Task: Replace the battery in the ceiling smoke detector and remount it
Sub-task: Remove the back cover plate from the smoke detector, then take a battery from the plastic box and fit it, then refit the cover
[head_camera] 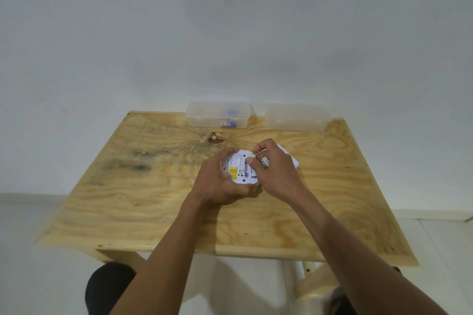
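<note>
The smoke detector [240, 169] is cupped in the left hand [217, 181], whose fingers are curled round its rim, just above the bench [128, 186]. Its white underside is turned up, printed with black marks and a yellow label. The right hand [273, 169] is laid over its right edge, fingers bent; a small item, possibly a battery [265, 160], seems to be pinched there. Beyond the hands, two clear boxes [217, 116] are seen.

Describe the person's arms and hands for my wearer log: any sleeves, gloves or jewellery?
Both forearms are bare up to the frame edge: no sleeves, gloves, watch or wristband show. The left hand wears nothing visible. The right hand has what looks like a ring on one finger, too small to be sure.
</note>
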A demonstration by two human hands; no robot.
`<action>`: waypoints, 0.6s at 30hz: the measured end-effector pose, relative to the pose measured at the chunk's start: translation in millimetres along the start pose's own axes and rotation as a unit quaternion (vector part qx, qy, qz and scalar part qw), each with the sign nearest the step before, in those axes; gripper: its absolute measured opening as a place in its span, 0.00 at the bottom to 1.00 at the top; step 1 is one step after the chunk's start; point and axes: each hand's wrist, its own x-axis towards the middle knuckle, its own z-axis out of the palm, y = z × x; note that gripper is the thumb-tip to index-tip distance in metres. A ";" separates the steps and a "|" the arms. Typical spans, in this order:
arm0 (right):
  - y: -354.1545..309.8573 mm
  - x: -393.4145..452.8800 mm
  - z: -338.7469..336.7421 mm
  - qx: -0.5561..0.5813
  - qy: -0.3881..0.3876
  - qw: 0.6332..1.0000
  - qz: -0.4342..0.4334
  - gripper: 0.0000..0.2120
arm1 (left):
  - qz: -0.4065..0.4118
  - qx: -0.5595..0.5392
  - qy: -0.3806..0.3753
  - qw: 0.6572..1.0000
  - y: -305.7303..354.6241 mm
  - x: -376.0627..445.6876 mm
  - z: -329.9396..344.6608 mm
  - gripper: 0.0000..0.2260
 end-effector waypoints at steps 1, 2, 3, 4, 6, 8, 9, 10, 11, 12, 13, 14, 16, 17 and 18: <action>-0.3 -0.1 0.4 0.007 0.003 1.000 0.003 0.07 | 0.002 0.003 -0.001 1.000 0.6 -0.3 -0.3 0.46; -0.7 0.3 0.6 0.018 0.007 1.000 0.007 0.08 | 0.003 0.008 -0.002 1.000 0.7 -0.3 -0.4 0.47; -1.5 1.0 0.3 0.038 0.015 0.999 0.015 0.08 | 0.004 0.011 -0.004 1.000 0.6 -0.3 -0.8 0.48; -2.8 2.1 -0.4 0.071 0.026 0.997 0.029 0.09 | 0.002 0.012 -0.005 1.000 0.4 -0.1 -1.1 0.48; -5.9 6.3 -3.6 0.174 0.053 0.980 0.083 0.11 | 0.001 0.014 -0.008 1.000 0.4 0.4 -2.0 0.49; -10.7 11.9 -9.1 0.304 0.074 0.935 0.168 0.11 | 0.000 0.015 -0.011 1.000 -0.1 0.4 -2.4 0.50; -13.9 13.9 -12.7 0.366 0.080 0.903 0.209 0.10 | -0.001 0.016 -0.014 1.000 -0.7 0.5 -2.5 0.50; -16.4 15.3 -16.3 0.414 0.084 0.873 0.243 0.08 | -0.001 0.017 -0.017 1.000 -1.7 0.8 -2.5 0.51; -17.5 16.6 -19.2 0.445 0.087 0.850 0.267 0.06 | 0.001 0.018 -0.020 1.000 -2.9 1.7 -2.5 0.51; -17.6 17.0 -21.0 0.460 0.090 0.838 0.279 0.06 | 0.003 0.017 -0.021 1.000 -4.6 2.8 -2.3 0.52; -16.9 16.7 -22.0 0.462 0.096 0.835 0.282 0.09 | 0.003 0.012 -0.022 1.000 -6.1 3.5 -2.5 0.54; -15.2 16.8 -22.4 0.456 0.105 0.839 0.278 0.12 | 0.003 0.005 -0.025 1.000 -7.3 3.9 -2.9 0.56; -11.0 17.3 -24.5 0.430 0.122 0.854 0.266 0.17 | 0.006 -0.010 -0.030 0.999 -10.4 4.8 -3.8 0.58; -8.6 17.7 -27.0 0.413 0.127 0.864 0.257 0.18 | 0.006 -0.024 -0.030 0.999 -12.4 5.8 -3.8 0.57; -5.3 18.7 -30.3 0.392 0.130 0.877 0.245 0.19 | 0.004 -0.042 -0.028 0.999 -13.7 7.1 -3.7 0.53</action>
